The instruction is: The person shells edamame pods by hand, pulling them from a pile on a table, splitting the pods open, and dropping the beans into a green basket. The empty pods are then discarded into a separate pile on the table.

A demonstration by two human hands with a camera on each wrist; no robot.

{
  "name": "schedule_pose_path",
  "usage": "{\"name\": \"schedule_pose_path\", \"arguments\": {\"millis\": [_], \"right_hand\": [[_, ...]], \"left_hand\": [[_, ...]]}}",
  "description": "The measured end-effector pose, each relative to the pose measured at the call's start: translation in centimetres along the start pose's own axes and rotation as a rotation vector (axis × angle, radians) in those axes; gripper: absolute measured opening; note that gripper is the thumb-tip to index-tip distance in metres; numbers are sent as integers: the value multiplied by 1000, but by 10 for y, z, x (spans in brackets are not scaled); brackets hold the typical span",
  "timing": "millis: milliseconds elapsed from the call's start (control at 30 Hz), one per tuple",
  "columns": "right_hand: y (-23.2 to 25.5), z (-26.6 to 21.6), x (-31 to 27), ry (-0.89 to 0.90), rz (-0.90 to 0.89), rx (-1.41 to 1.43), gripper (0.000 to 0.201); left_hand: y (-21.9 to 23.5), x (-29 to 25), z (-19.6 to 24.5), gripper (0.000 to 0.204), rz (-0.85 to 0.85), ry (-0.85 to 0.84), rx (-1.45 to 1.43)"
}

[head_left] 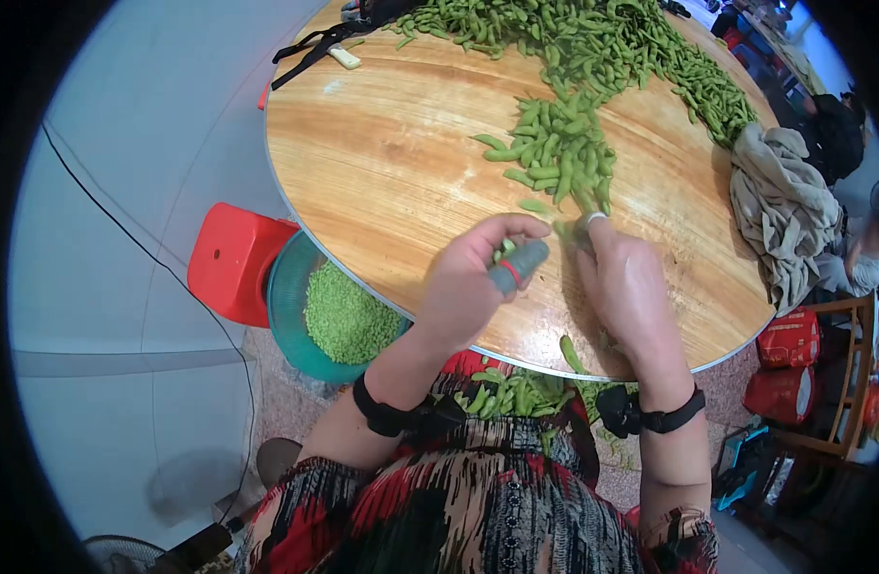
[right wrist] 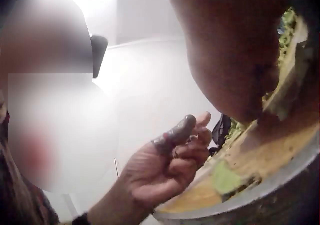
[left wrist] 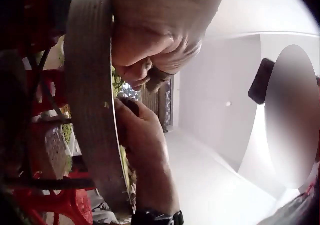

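Green pods (head_left: 564,143) form a strip on the round wooden table (head_left: 391,172), leading back to a larger heap (head_left: 592,43). My left hand (head_left: 473,282) is palm up near the front edge, its fingers curled round small pale green beans (head_left: 504,251). A grey cover with a red band (head_left: 521,268) wraps its thumb; the right wrist view shows this hand (right wrist: 165,170) too. My right hand (head_left: 631,292) reaches to the near end of the strip, a pale band round one finger. Its fingertips are blurred against the pods, so whether they pinch one is hidden.
A teal basket (head_left: 288,316) of shelled beans (head_left: 348,320) stands below the table's left edge, beside a red stool (head_left: 231,263). Loose pods (head_left: 516,394) lie on the lap. A grey cloth (head_left: 774,210) hangs over the right edge; a white-handled tool (head_left: 344,57) lies back left.
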State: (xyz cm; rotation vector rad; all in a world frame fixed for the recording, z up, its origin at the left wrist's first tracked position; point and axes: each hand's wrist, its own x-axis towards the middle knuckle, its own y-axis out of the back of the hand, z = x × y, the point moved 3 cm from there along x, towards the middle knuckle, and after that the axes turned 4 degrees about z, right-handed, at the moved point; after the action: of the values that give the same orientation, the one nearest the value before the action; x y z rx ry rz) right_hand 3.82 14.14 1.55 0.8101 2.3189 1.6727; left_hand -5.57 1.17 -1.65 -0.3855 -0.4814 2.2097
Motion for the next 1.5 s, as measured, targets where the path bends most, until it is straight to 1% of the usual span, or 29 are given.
{"name": "schedule_pose_path", "arguments": {"millis": [33, 67, 100, 133, 200, 300, 367, 400, 467, 533, 600, 700, 767, 800, 867, 900, 967, 1033, 1067, 1167, 1200, 1233, 1267, 1300, 1367, 1400, 1433, 1467, 1500], "right_hand": [[-3, 1, -2, 19, 39, 84, 17], [-6, 3, -6, 40, 75, 168, 16], [-7, 5, -8, 7, 81, 348, 14], [-4, 6, -12, 11, 80, 347, 14], [-8, 8, -27, -487, -296, 1159, 15], [-9, 6, -40, -416, -306, 1202, 21], [1, 1, -46, -423, -218, 1156, 22], [7, -1, -47, -430, -132, 1104, 23], [7, -7, -51, -445, -185, 1213, 24], [4, -5, -56, -459, -243, 1324, 25], [-3, -3, -61, -384, -437, 1511, 26], [-4, -6, -64, -465, -377, 1537, 27], [-5, -6, -65, -492, -370, 1580, 26], [-5, -5, -65, -468, -370, 1561, 25], [-6, -5, -65, -444, -371, 1542, 23], [-8, -4, -66, -452, -353, 1532, 20], [-5, -6, -68, -460, -337, 1520, 18], [2, -12, -70, -603, -394, 1674, 15], [1, -11, -70, -603, -395, 1674, 15], [-11, -8, -71, -581, -429, 1755, 13], [-18, -6, -68, -472, -320, 1526, 13], [-19, -5, -65, -364, -215, 1295, 12], [-19, -6, -62, -360, -219, 1292, 12], [-18, -7, -58, -340, -214, 1214, 12], [-12, -9, -46, -318, -208, 1129, 12], [-10, -9, -41, -433, -360, 1353, 14], [-11, -12, -35, -551, -518, 1573, 17], [-13, -14, -25, -549, -525, 1566, 17], [-11, -16, -13, -314, -499, 1287, 21]], "left_hand": [[-3, -3, 1, 25, -5, -63, 248], [-4, -6, 0, 25, 0, -61, 245], [-7, -9, 1, 31, -51, -137, 441], [-11, -11, 3, 38, -102, -215, 638], [-16, -13, 5, 41, -131, -231, 746], [-21, -14, 2, 34, -130, -326, 824], [-13, -8, -8, 24, -68, -269, 533], [-13, -8, -6, 24, -69, -270, 533], [-10, -10, -10, 17, -32, 146, -2], [-19, -13, -5, 16, -29, 118, -9], [-22, -13, -5, 16, -27, 89, -15], [-15, -12, -14, 15, -3, 16, 100], [-14, -11, -17, 12, -25, -208, 318], [-14, -11, -15, 12, -26, -209, 319], [-17, -15, -4, 10, -2, -368, 672], [-21, -17, 0, 10, -2, -368, 672], [-30, -22, -3, 9, -97, -19, 161], [-25, -21, -6, 10, -161, 63, 24], [-25, -21, -9, 10, -226, 147, -113], [-23, -20, -11, 7, -263, 177, -124], [-25, -20, -15, 7, -262, 173, -126], [-26, -19, -17, 8, -148, -39, 142], [-26, -20, -15, 10, -27, -249, 407], [-23, -20, -15, 17, 3, -138, 263], [-21, -20, -7, 18, 74, -147, 250], [-18, -20, -4, 19, 148, -150, 239], [-10, -17, -7, 21, 192, -259, 322], [-5, -16, -6, 21, 199, -261, 316], [0, -16, -2, 21, 173, -198, 119]]}}
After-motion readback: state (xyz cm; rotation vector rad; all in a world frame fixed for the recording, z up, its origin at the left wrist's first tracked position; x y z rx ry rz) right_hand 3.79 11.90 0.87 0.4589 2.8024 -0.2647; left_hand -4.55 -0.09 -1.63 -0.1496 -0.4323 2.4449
